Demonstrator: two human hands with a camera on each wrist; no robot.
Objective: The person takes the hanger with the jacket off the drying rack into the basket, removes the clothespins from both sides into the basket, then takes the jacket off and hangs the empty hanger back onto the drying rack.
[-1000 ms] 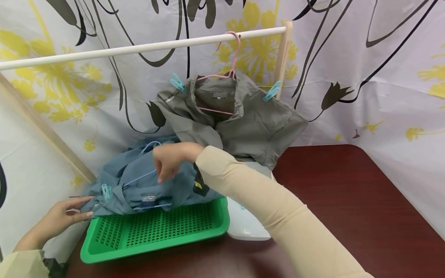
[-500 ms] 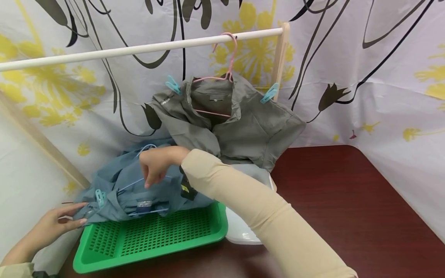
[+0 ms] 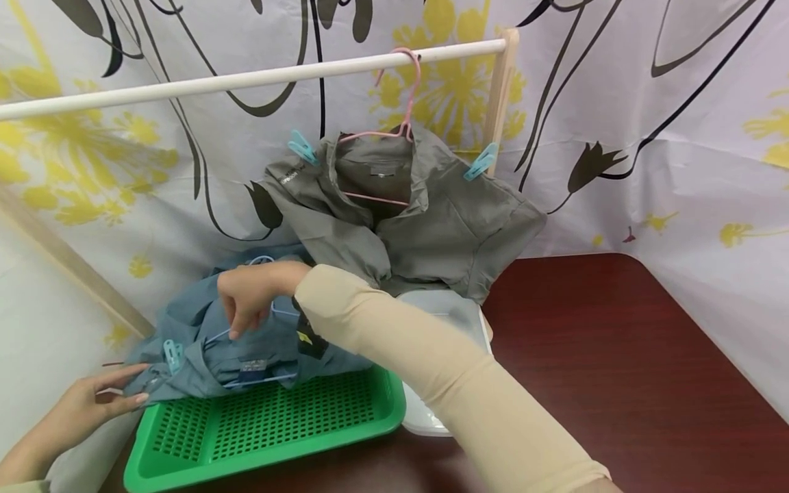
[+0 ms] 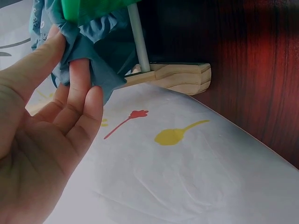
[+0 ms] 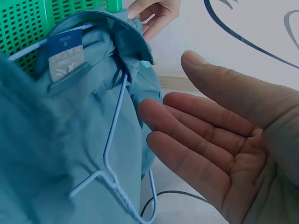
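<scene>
A blue garment [image 3: 185, 322] lies bunched over the back of the green basket [image 3: 265, 452], with a light blue hanger [image 5: 112, 135] inside it. My left hand [image 3: 86, 404] pinches the garment's left end between thumb and fingers, as the left wrist view shows. Close to that grip, a turquoise clothespin [image 3: 173, 355] is clipped on the cloth. Over the middle of the garment hovers my right hand [image 3: 253, 294]. Its palm and relaxed fingers [image 5: 191, 154] show in the right wrist view, thumb apart, holding nothing. The label [image 5: 65, 56] at the collar faces up.
A grey garment [image 3: 444, 226] hangs by a pink hanger [image 3: 411, 89] from the white rail [image 3: 246, 81], with turquoise clothespins on both shoulders. Beneath my right sleeve is a whitish translucent box [image 3: 425, 414]. The rack's wooden leg [image 3: 80, 267] slants down behind my left hand.
My right hand has moved left across the blue garment, toward the clothespin side. My left hand keeps its pinch on the cloth. The head view has shifted slightly.
</scene>
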